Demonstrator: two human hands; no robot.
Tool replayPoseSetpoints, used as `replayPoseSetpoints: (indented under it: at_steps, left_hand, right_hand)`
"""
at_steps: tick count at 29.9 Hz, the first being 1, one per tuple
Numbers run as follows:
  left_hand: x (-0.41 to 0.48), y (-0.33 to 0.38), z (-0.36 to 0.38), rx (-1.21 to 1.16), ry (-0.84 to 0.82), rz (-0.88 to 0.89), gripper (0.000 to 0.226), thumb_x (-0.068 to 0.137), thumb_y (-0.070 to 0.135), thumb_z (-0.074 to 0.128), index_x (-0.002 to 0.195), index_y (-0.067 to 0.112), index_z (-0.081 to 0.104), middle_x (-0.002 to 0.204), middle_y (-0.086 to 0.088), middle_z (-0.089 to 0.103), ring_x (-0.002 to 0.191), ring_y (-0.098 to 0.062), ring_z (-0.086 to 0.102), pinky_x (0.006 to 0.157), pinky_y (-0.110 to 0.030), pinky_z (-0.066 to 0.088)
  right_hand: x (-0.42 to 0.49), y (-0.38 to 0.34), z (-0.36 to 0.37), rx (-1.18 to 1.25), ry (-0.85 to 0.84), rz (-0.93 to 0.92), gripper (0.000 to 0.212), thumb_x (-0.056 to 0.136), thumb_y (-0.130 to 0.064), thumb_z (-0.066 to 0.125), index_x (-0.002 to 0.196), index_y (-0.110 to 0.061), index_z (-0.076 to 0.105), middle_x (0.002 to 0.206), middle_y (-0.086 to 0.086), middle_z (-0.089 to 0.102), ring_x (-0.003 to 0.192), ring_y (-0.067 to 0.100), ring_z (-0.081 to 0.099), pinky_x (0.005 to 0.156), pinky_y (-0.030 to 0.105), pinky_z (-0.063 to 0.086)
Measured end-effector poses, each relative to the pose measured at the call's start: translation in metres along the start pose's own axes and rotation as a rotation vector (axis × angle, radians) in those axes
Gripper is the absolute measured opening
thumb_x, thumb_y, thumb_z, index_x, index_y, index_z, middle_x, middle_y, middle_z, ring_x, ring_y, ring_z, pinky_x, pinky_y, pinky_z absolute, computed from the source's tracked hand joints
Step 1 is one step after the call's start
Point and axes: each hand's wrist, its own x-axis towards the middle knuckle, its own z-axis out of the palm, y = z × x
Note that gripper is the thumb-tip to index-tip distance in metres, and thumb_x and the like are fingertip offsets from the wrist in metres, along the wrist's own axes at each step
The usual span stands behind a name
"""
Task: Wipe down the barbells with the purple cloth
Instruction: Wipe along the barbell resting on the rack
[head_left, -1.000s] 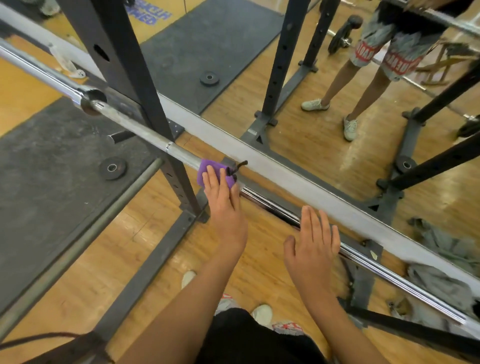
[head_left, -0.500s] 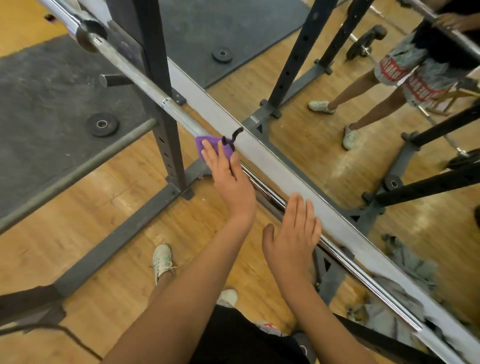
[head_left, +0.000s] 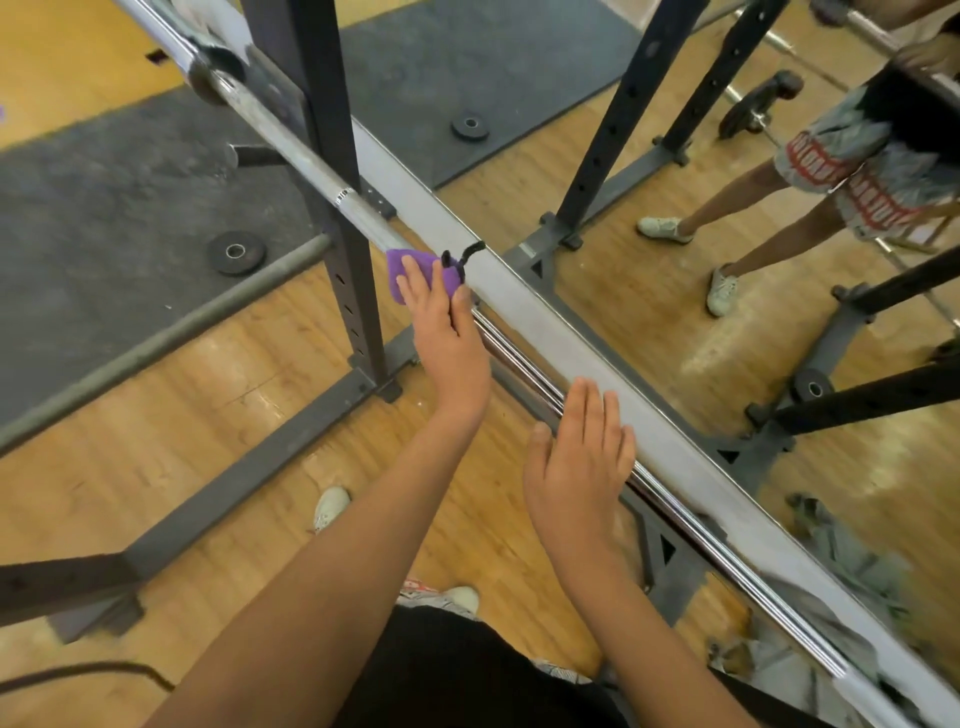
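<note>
A long steel barbell (head_left: 291, 140) runs diagonally from the upper left to the lower right, resting in a dark squat rack. My left hand (head_left: 447, 332) presses the purple cloth (head_left: 402, 267) around the bar just right of the rack upright, with a black loop sticking up from the cloth. My right hand (head_left: 582, 462) lies flat with fingers extended on the chrome part of the bar (head_left: 701, 540), lower right of the cloth.
The dark rack upright (head_left: 337, 208) stands just left of the cloth. A wall mirror with a grey lower frame (head_left: 519, 306) runs behind the bar and reflects my legs. Small weight plates (head_left: 236, 253) lie on grey mats. Grey rags (head_left: 831, 551) sit at the lower right.
The view has shifted right and down along the bar. My left hand stays on the cloth beside the upright, and my right hand stays flat on the bar.
</note>
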Motion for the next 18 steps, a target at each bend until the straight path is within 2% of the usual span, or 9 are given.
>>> replayPoseSetpoints:
  at_steps: [3,6,9,15,18]
  left_hand:
    - [-0.014,-0.005,-0.002,0.002,-0.019,0.012,0.052,0.108,0.022,0.046,0.157,0.015,0.031,0.168,0.004,0.014,0.154,-0.007,0.003,0.124,-0.021,0.012]
    - [-0.019,-0.007,-0.004,0.053,-0.049,0.022,0.052,0.108,0.026,0.044,0.158,0.014,0.031,0.168,0.006,0.011,0.153,-0.003,0.0,0.12,-0.011,0.008]
    - [-0.015,-0.009,-0.007,0.085,-0.074,0.011,0.054,0.108,0.028,0.045,0.158,0.013,0.03,0.168,0.006,0.012,0.154,-0.004,0.0,0.116,-0.006,0.006]
    - [0.006,-0.013,-0.02,0.073,-0.125,0.058,0.054,0.107,0.023,0.047,0.157,0.013,0.03,0.167,0.005,0.014,0.153,-0.002,0.0,0.124,-0.021,0.011]
    - [0.039,-0.009,-0.024,0.121,-0.101,0.066,0.053,0.107,0.022,0.047,0.157,0.01,0.032,0.167,0.001,0.015,0.152,-0.003,-0.002,0.122,-0.014,0.006]
  right_hand:
    - [0.015,-0.005,-0.007,0.073,-0.05,0.006,0.064,0.104,-0.045,0.012,0.156,-0.016,0.033,0.163,-0.003,0.033,0.155,0.016,0.014,0.124,0.051,0.001]
    - [0.041,-0.015,-0.005,0.033,-0.058,-0.045,0.069,0.101,-0.047,0.004,0.154,-0.017,0.037,0.162,-0.005,0.035,0.155,0.015,0.015,0.125,0.051,0.001]
    - [0.056,-0.027,0.005,-0.071,-0.058,-0.051,0.067,0.103,-0.044,0.005,0.154,-0.017,0.037,0.162,-0.002,0.035,0.155,0.018,0.016,0.125,0.052,0.005]
    - [0.053,-0.028,0.008,-0.138,-0.039,0.0,0.064,0.105,-0.042,0.012,0.155,-0.011,0.037,0.162,0.004,0.036,0.155,0.021,0.016,0.126,0.05,0.005]
    - [0.053,-0.031,0.008,-0.14,-0.046,0.017,0.066,0.105,-0.045,0.009,0.156,-0.014,0.036,0.163,0.002,0.032,0.156,0.02,0.012,0.126,0.048,0.004]
